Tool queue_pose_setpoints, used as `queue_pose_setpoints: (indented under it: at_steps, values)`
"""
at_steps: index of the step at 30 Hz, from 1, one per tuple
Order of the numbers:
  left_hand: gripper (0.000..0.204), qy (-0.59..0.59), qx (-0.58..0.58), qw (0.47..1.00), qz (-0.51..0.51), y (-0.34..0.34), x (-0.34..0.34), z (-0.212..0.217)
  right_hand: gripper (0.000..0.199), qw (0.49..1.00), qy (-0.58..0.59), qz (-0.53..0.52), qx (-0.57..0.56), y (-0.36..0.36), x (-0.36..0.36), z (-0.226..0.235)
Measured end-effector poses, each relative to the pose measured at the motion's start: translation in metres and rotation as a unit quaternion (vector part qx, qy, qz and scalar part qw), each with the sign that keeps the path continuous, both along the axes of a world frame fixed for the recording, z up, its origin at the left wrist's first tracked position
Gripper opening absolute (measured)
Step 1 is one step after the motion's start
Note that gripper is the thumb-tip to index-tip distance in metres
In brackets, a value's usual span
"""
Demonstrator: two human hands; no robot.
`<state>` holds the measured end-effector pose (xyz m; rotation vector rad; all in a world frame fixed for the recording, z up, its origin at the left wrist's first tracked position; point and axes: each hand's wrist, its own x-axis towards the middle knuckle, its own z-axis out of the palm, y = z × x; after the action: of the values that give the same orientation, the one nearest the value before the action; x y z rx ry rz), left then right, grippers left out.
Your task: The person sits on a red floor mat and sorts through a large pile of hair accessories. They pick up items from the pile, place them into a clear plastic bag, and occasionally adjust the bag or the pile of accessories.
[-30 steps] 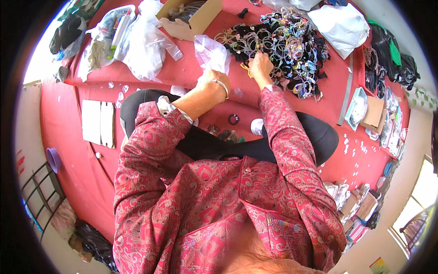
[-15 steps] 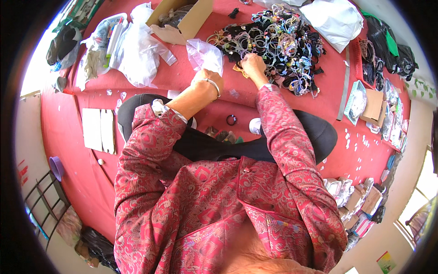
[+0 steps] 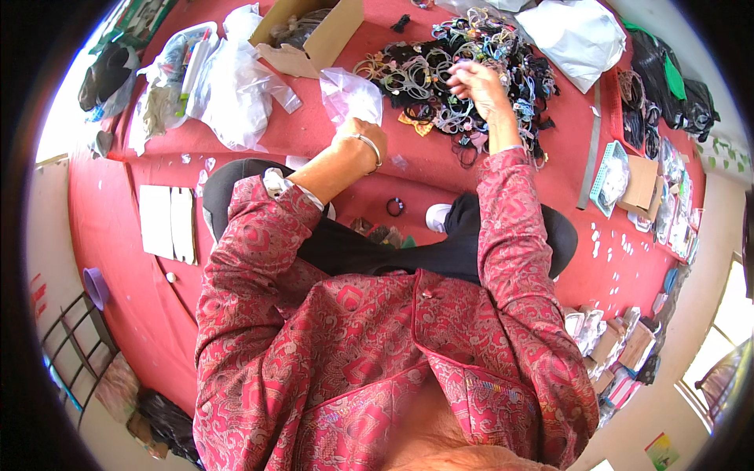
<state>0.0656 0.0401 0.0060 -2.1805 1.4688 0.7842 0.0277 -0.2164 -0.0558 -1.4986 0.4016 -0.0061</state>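
Note:
My left hand, with a silver bangle at the wrist, is closed on the lower edge of a clear plastic bag. A large pile of hair ties, mostly black with coloured bands and charms, lies in front of me to the right. Over the middle of this pile is my right hand, its fingers loosely bent and apart, with nothing visible in them. At the pile's near left edge rests a hair tie with a yellow-orange bow. The bag's contents cannot be made out.
An open cardboard box stands behind the plastic bag. White plastic bags lie to the left, another white bag at the back right. A blue basket is farther right. A beaded bracelet lies between my legs.
My right hand has moved right and away from the yellow-orange bow, over the hair-tie pile, and its fingers have loosened. My left hand stays at the plastic bag.

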Motion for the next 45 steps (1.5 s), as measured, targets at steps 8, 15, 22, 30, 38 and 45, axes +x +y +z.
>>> queue_pose_setpoints:
  at_steps: [8, 15, 22, 30, 38, 45]
  values:
    - [0.020, 0.021, 0.028, 0.999, 0.004, 0.002, 0.004, 0.009, 0.020, 0.911, 0.142, -0.089, -0.377, 0.023, 0.059, -0.084]
    - [0.020, 0.022, 0.007, 0.999, 0.029, 0.004, 0.005, 0.004, 0.026, 0.819, 0.134, -0.085, -0.552, 0.053, 0.063, -0.066]
    - [0.021, 0.020, 0.027, 0.998, 0.045, 0.001, 0.006, -0.002, 0.007, 0.812, -0.008, -0.152, -0.563, 0.049, 0.044, -0.057]
    - [0.026, 0.004, -0.015, 1.000, 0.024, 0.002, 0.008, -0.021, 0.014, 0.980, 0.042, -0.167, -0.101, -0.063, -0.017, -0.021]
    - [0.026, 0.001, -0.013, 0.999, 0.030, -0.002, 0.009, -0.020, 0.011, 0.955, 0.201, -0.008, -0.219, -0.128, -0.044, -0.008]
    - [0.025, -0.005, 0.004, 0.999, 0.037, 0.000, 0.006, -0.019, 0.028, 0.773, 0.214, -0.161, -0.574, -0.100, -0.028, -0.059]
